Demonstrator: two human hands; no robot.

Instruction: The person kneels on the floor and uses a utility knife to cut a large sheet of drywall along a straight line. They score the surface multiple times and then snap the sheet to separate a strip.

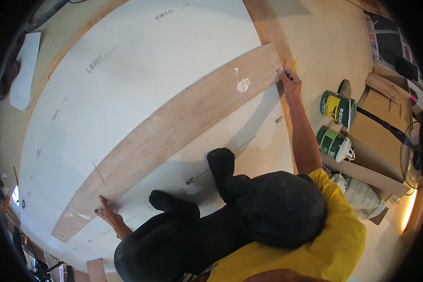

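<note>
Left hand [111,217] is resting spread on a plank [174,124], likely stiff, best edge-held; right hand [292,83] is pinching a pencil [295,64].

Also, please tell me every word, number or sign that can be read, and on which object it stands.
I will not copy wording, but print stands here:
White sheet: dark lettering, numerals and arrows; the faintest lines are too small to read.
Green bucket with yellow label: pale lettering.
Green bucket with light-green label: print too small to read.
Pale container: lettering, partly blurred.
</note>
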